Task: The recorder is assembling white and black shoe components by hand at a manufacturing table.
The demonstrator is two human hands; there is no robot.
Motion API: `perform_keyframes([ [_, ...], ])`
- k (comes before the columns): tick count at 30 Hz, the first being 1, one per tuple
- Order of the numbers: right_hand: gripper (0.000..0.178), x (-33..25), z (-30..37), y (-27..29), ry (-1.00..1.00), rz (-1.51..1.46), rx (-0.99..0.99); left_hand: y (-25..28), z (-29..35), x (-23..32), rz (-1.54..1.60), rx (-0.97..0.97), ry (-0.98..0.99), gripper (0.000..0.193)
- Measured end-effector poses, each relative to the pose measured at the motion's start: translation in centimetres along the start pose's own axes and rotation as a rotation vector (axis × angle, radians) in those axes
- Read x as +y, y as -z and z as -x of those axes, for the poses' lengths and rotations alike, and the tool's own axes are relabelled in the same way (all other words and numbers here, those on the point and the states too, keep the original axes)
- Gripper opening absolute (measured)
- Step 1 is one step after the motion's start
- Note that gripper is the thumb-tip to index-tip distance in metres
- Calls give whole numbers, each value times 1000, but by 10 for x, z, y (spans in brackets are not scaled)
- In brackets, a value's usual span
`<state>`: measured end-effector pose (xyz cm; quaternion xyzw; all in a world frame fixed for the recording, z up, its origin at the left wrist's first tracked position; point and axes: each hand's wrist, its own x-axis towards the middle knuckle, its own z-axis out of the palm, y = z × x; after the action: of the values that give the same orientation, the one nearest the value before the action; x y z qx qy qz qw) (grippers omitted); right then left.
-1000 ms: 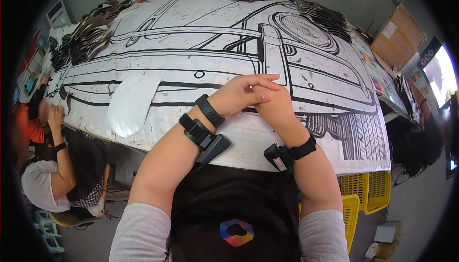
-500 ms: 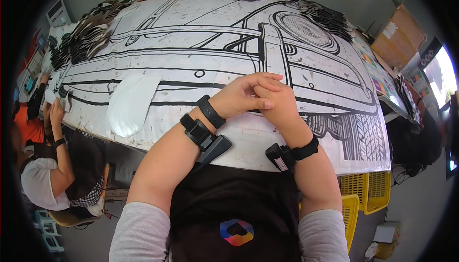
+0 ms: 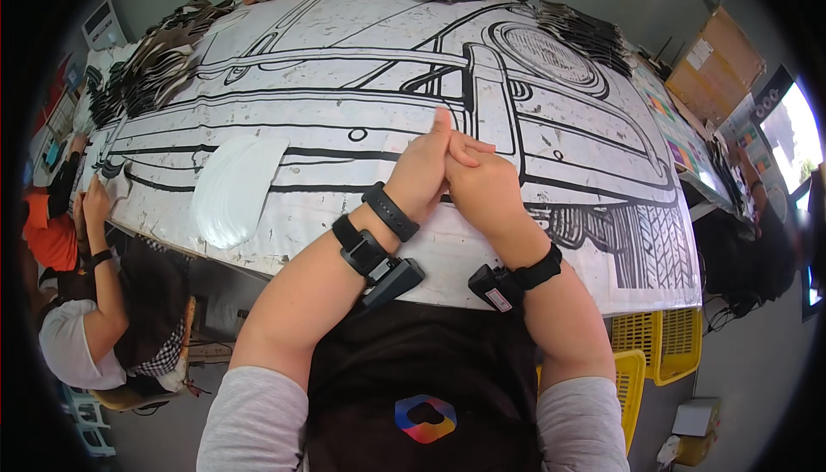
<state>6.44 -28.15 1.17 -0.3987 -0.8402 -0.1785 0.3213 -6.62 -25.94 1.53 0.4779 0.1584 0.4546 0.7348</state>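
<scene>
Over the table [image 3: 323,214], left hand [image 3: 422,171] partly hides right hand [image 3: 487,190].

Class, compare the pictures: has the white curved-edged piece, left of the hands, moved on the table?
No, in no direction: the white piece lies as before, to the left of the small black printed circle.

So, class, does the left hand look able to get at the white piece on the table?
Probably yes: the white piece lies uncovered, with nothing visible between it and the left hand, though that hand is clasped with the right hand and may need freeing.
</scene>
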Motion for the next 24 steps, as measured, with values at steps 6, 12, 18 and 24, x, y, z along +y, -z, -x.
perform_keyframes([
  [6, 8, 5, 3, 2, -150, -83, -30, -17, 4, -3, -205, -47, -76, 18],
  [12, 7, 12, 8, -11, -132, -61, 59, -18, 1, -4, -312, 1, -60, 19],
  [18, 7, 3, -4, -1, 26, -29, 99, -5, 0, 4, -113, 77, 35, 53],
  [24, 4, 14, 2, -8, -180, -27, -99, -10, 1, 18, -762, 191, -769, 63],
])
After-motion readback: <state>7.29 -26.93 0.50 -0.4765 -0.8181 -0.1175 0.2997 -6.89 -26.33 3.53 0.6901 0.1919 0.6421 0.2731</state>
